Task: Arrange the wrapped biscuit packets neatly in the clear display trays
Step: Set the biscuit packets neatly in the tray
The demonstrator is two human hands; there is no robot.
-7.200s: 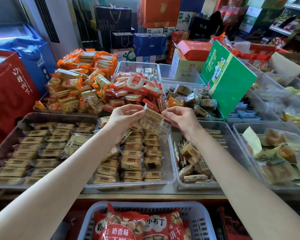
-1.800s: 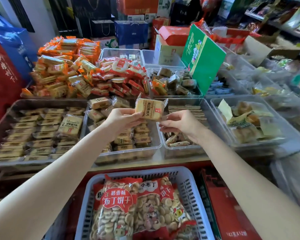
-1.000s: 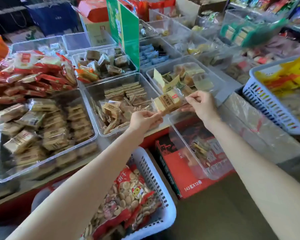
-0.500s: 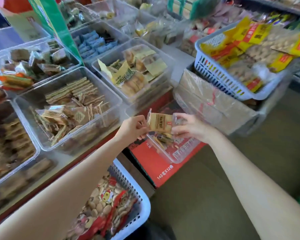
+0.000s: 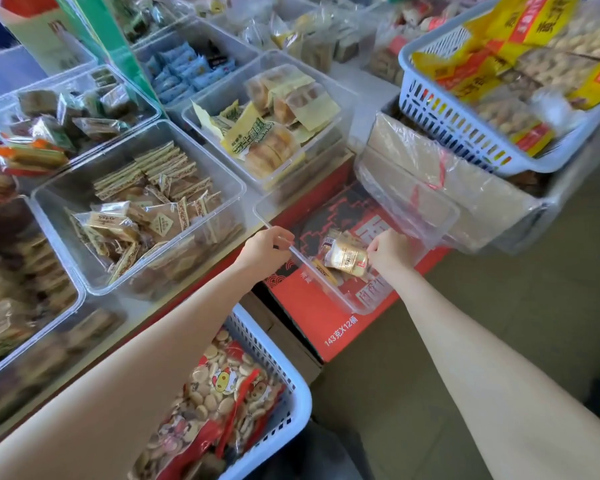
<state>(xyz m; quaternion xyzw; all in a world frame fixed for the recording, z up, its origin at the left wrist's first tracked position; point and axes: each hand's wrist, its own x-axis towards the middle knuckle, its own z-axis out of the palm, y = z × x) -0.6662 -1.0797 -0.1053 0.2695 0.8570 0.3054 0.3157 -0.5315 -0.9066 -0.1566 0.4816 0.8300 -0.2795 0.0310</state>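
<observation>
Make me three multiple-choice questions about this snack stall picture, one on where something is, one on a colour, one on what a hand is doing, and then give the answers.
1. Where does the clear tray that both hands reach for sit?
A. on a red carton
B. inside the blue basket
C. on the bare floor

2. What colour is the slotted basket of round biscuits nearest the camera?
A. green
B. pale blue
C. black

3. What is the right hand doing?
A. resting flat on the floor
B. holding a biscuit packet in the tray
C. gripping the basket rim

Answers:
1. A, the red carton shows through and under the tray.
2. B, its plastic walls are pale blue.
3. B, its fingers grip the biscuit packet low in the tray while the left hand holds the tray's rim.
</observation>
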